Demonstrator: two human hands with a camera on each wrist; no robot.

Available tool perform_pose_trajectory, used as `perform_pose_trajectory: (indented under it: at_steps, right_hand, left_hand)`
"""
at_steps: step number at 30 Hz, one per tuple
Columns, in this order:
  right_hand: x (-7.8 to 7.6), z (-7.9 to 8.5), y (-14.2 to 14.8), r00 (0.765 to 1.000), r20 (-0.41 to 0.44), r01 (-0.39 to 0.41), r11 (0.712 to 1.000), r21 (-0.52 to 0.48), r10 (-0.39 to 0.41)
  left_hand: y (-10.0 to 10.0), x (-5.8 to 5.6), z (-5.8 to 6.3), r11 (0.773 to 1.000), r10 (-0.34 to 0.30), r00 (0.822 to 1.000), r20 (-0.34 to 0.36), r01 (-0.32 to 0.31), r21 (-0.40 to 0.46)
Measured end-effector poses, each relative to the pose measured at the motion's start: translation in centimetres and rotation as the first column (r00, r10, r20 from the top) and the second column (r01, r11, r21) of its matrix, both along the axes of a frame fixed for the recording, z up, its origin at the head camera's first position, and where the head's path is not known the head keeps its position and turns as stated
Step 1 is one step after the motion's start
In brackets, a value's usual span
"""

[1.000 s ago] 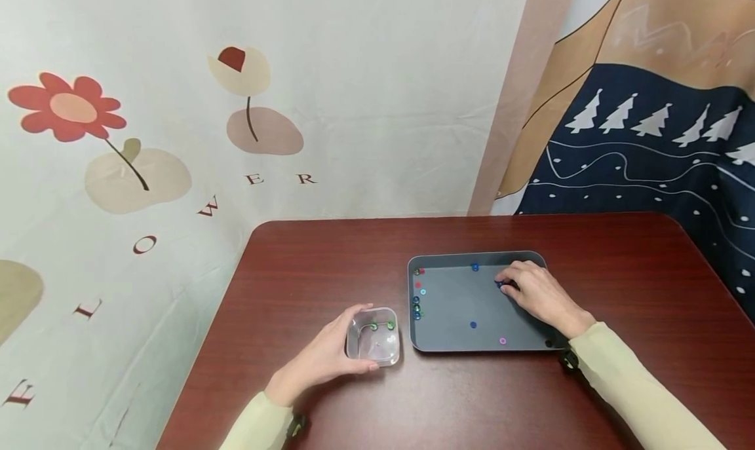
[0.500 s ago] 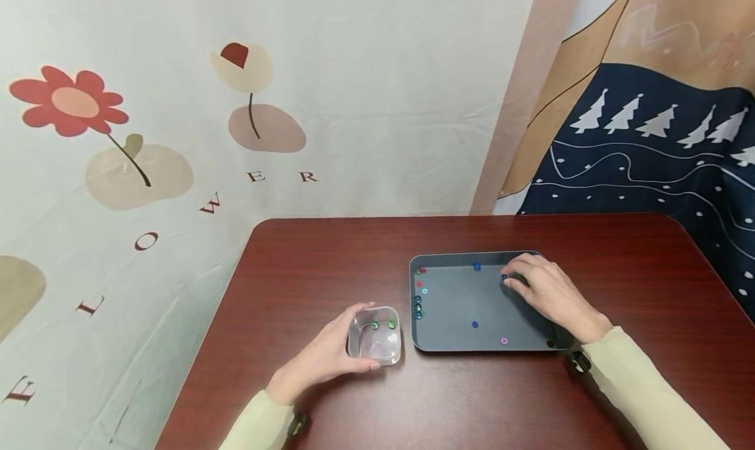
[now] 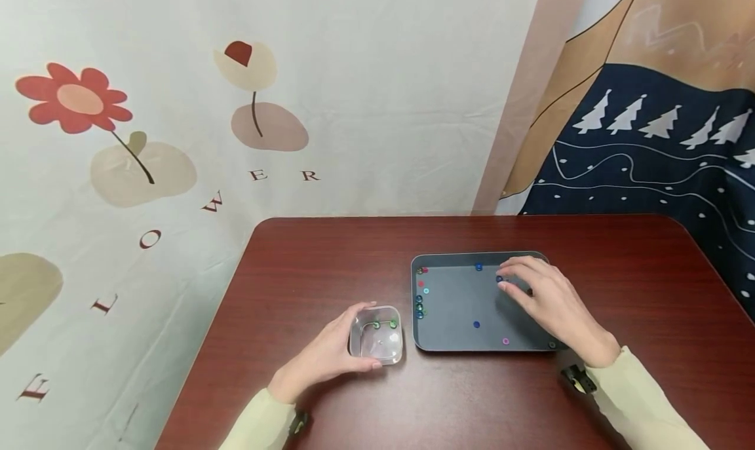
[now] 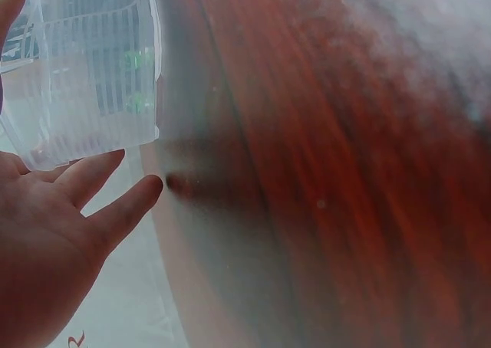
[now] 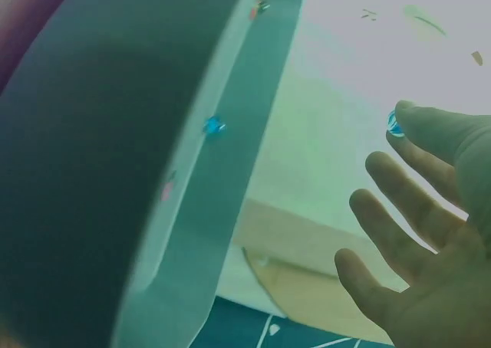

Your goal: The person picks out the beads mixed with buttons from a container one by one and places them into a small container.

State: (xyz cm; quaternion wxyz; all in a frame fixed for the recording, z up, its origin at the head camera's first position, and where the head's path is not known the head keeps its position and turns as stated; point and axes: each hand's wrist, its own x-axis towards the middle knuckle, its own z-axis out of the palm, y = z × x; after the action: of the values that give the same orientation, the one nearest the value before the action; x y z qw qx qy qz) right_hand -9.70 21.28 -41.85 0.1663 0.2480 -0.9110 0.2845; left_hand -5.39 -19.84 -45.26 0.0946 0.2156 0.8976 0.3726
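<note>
My left hand (image 3: 330, 352) holds a clear square plastic tub (image 3: 380, 353) on the table, thumb at its near side and fingers at its far side. Green beads (image 3: 393, 323) lie inside the tub. In the left wrist view, the ribbed tub (image 4: 84, 80) rises beyond the fingers. Over the right part of a grey tray, my right hand (image 3: 551, 299) pinches a small blue bead (image 5: 394, 124) between thumb and forefinger. The other fingers are spread, as the right wrist view shows. Tray (image 3: 454, 299) and tub stand side by side.
Along the tray's left wall sit several small beads (image 3: 419, 306) and rings. A blue bead (image 3: 479, 266) lies by the far wall, a blue piece (image 3: 476, 324) and pink ring (image 3: 505, 341) nearer the front. The brown table (image 3: 330, 260) meets a printed curtain behind.
My right hand has risen off the tray floor with the blue bead pinched, and has shifted slightly left in the last half second. The left hand and tub keep their place.
</note>
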Motion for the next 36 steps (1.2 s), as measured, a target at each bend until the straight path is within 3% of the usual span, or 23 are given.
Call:
perform_pose_trajectory:
  at_steps: [8, 18, 26, 36]
  right_hand:
    - [1.3, 0.2, -1.8, 0.998, -0.060, -0.006, 0.998, -0.065, 0.002]
    - [2.6, 0.3, -5.1, 0.992, -0.102, -0.086, 0.986, -0.146, 0.072]
    - [3.1, 0.1, -8.2, 0.977, -0.126, -0.195, 0.964, -0.182, 0.173]
    - [3.7, -1.1, -12.4, 0.938, -0.154, -0.331, 0.933, -0.141, 0.310]
  left_hand:
    - [0.1, -0.3, -0.1, 1.000, -0.012, 1.000, -0.001, 0.012, -0.004]
    - [0.2, -0.4, -0.2, 1.000, -0.007, 1.000, 0.001, 0.007, -0.017]
    - [0.1, -0.3, -0.1, 1.000, -0.005, 1.000, -0.007, 0.005, -0.007]
    - [0.0, -0.1, -0.1, 1.000, -0.001, 1.000, -0.003, 0.001, -0.003]
